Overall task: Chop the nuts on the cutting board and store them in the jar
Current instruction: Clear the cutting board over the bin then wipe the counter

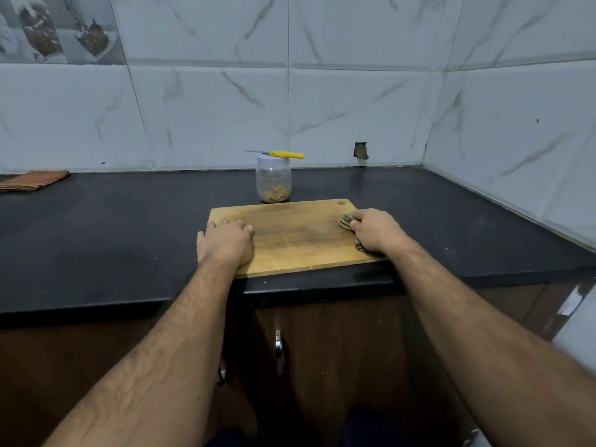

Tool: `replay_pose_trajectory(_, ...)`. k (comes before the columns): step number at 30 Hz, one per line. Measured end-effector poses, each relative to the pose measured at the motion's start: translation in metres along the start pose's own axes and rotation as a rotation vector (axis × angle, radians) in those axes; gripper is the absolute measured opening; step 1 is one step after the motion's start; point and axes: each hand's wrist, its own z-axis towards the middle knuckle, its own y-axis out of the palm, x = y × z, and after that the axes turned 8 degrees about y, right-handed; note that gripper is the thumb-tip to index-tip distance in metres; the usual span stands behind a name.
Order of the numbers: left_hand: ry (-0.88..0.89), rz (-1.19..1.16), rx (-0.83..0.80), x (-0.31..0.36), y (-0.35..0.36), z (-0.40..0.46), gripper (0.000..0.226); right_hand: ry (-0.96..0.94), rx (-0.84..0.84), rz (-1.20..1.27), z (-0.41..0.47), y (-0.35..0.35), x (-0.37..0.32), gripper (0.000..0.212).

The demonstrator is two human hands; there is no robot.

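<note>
On a black counter (96, 227) against marble tiles, the left hand (225, 241) lies flat on the board (296, 233) while the right hand (375, 230) clutches a rag (345, 221).

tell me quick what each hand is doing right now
Left hand: open, fingers resting flat on the cutting board.
Right hand: closed on a small cloth, pressing it on the board.

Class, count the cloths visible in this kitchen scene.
2: a folded orange cloth on the countertop's far left, and a dark rag gripped by the right hand on the cutting board.
</note>
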Motion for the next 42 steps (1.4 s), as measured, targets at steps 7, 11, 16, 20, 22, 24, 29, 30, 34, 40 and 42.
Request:
replay_pose_trajectory(7, 0.029, 0.006, 0.022, 0.000, -0.001, 0.000, 0.048, 0.036, 0.038, 0.011, 0.047, 0.009, -0.032, 0.028)
replay_pose_trajectory(11, 0.006, -0.088, 0.020, 0.000, -0.004, 0.001, 0.045, -0.034, 0.043, 0.131, 0.055, 0.025, -0.077, 0.024)
replay_pose_trajectory(16, -0.105, -0.406, 0.114, -0.023, -0.022, -0.001, 0.041, -0.295, -0.054, 0.440, 0.035, 0.053, -0.160, 0.027)
replay_pose_trajectory(20, -0.158, -0.240, 0.181, -0.052, -0.036, -0.003, 0.034, -0.358, -0.006, 0.430, 0.044, 0.065, -0.192, 0.027)
replay_pose_trajectory(22, -0.121, -0.206, 0.132, -0.063, -0.037, 0.001, 0.032, -0.367, -0.024, 0.432, 0.046, 0.069, -0.199, 0.027)
replay_pose_trajectory(24, -0.080, -0.180, 0.084, -0.069, -0.035, 0.006, 0.027, -0.374, -0.039, 0.404, 0.046, 0.075, -0.206, 0.028)
replay_pose_trajectory(29, -0.035, -0.163, 0.116, -0.068, -0.026, 0.009, 0.028, -0.357, -0.105, 0.042, 0.037, 0.076, -0.220, 0.033)
replay_pose_trajectory(30, -0.044, -0.146, 0.121, -0.067, -0.023, 0.007, 0.031, -0.379, -0.126, 0.024, 0.030, 0.075, -0.222, 0.032)
replay_pose_trajectory(34, -0.071, -0.109, 0.140, -0.066, -0.014, -0.001, 0.039, -0.446, -0.118, 0.000, -0.001, 0.076, -0.211, 0.031)
replay_pose_trajectory(40, -0.078, -0.056, 0.114, -0.063, -0.014, -0.006, 0.044, -0.560, -0.059, 0.026, -0.056, 0.064, -0.174, 0.028)
replay_pose_trajectory(42, -0.073, -0.068, 0.122, -0.065, -0.013, -0.005, 0.039, -0.616, -0.095, 0.054, -0.073, 0.057, -0.160, 0.017)
